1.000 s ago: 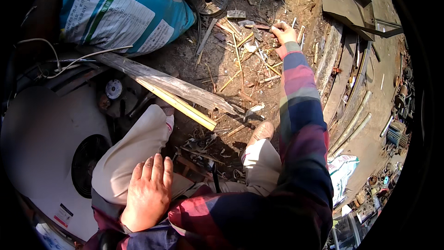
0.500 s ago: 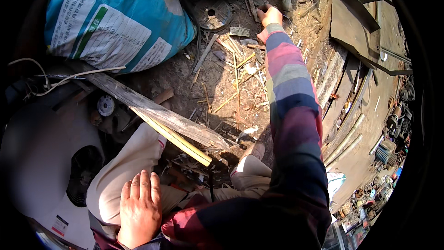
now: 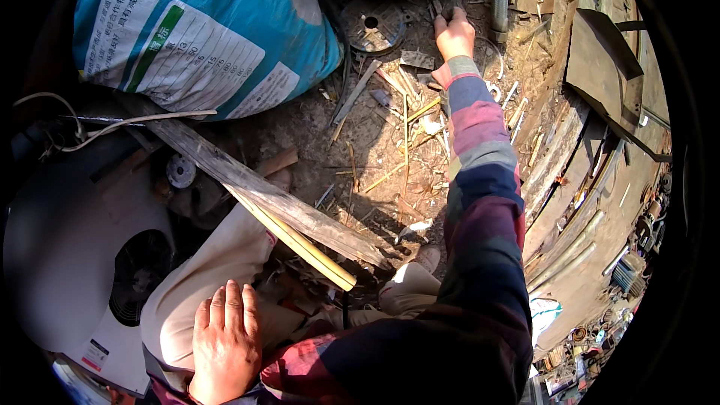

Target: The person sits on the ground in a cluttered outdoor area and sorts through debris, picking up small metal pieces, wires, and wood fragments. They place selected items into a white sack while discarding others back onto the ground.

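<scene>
My right arm, in a striped sleeve, stretches far forward over the littered ground. At its end my right hand is closed low to the dirt, its fingers curled around or against something I cannot make out. Small dark scraps lie by its fingertips. Just left of it are a flat grey fragment and a round metal disc with a hole in its middle. My left hand rests flat on my left thigh, fingers extended and holding nothing.
A bulging blue sack stands at the far left. A weathered wooden plank and a yellow bamboo strip slant in front of me. A white fan-grilled casing sits at left, a bent metal sheet at far right.
The view has swung slightly left, so the surroundings appear further right. My right hand remains low among the scraps, and my left hand stays on my thigh.
</scene>
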`<state>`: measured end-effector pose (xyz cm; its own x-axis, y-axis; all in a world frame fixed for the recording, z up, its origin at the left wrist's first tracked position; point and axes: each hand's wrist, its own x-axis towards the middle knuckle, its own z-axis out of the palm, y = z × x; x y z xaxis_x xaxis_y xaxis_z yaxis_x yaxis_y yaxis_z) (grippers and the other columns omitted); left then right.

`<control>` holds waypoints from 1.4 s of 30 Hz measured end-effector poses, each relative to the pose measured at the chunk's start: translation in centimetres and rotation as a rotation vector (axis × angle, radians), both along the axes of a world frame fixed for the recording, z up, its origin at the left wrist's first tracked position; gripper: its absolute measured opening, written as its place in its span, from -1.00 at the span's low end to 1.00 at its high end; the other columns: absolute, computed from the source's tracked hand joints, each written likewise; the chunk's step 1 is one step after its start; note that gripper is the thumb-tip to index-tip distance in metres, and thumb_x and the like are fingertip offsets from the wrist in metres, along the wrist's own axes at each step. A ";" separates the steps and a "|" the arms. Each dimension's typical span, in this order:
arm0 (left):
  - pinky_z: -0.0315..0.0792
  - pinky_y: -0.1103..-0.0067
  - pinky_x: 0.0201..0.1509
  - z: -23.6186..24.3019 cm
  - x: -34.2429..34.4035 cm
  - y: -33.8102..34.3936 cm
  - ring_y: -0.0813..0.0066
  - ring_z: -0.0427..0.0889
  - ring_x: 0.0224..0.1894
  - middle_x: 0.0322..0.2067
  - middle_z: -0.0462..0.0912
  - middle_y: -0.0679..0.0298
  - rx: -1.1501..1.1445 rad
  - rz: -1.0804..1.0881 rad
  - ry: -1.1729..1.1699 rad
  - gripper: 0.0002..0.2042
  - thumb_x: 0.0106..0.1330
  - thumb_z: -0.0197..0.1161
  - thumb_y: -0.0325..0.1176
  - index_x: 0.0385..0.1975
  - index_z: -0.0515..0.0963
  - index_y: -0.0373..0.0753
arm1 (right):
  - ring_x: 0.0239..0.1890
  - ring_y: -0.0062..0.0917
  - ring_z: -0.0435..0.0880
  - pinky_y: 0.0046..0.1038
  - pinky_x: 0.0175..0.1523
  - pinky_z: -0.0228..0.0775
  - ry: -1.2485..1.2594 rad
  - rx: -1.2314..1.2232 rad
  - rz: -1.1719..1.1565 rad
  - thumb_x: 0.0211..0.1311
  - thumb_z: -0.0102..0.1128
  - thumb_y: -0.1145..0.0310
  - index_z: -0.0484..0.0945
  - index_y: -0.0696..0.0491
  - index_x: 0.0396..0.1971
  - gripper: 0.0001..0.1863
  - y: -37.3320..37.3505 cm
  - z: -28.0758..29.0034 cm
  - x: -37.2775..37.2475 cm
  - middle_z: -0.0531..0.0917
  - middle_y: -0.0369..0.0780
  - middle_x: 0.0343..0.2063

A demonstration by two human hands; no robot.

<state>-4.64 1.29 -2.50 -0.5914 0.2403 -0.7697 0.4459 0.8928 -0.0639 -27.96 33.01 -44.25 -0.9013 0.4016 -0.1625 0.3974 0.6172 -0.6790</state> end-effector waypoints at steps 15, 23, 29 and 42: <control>0.30 0.25 0.13 0.4 0.6 -1.2 0.06 0.46 0.02 -0.01 0.45 -0.11 0.055 -0.057 -0.010 -0.56 0.13 0.03 -0.40 0.04 0.36 -0.45 | -0.24 -0.11 0.59 -0.20 -0.15 0.44 0.022 0.277 0.456 0.18 0.09 0.31 0.51 0.02 -0.27 -0.83 -2.2 5.0 4.4 0.61 -0.07 -0.38; 0.32 0.24 0.11 0.7 0.6 -1.0 0.07 0.46 0.02 0.00 0.45 -0.07 0.040 -0.008 0.033 -0.58 0.15 0.08 -0.45 0.05 0.36 -0.40 | -0.45 -0.75 0.52 -0.63 -0.41 0.37 -0.131 -0.714 0.496 0.26 0.14 0.44 0.51 0.15 -0.19 -0.83 -3.1 12.4 9.0 0.59 -0.33 -0.49; 0.32 0.24 0.11 0.8 0.8 -1.8 0.05 0.48 0.00 0.00 0.46 -0.12 0.055 -0.054 0.033 -0.54 0.13 0.04 -0.36 0.05 0.38 -0.45 | -0.41 -0.45 0.59 -0.47 -0.30 0.42 0.184 -0.368 0.865 0.15 0.21 0.44 0.53 0.18 -0.33 -0.86 -5.7 12.0 6.7 0.58 -0.17 -0.45; 0.30 0.26 0.13 0.4 0.0 -1.9 0.07 0.46 0.03 0.01 0.44 -0.11 0.002 -0.034 -0.011 -0.53 0.12 0.00 -0.37 0.06 0.37 -0.44 | -0.31 -0.13 0.64 -0.19 -0.23 0.47 0.053 0.375 0.528 0.25 -0.09 0.26 0.50 0.02 -0.04 -0.66 -13.6 4.8 -3.8 0.66 -0.04 -0.39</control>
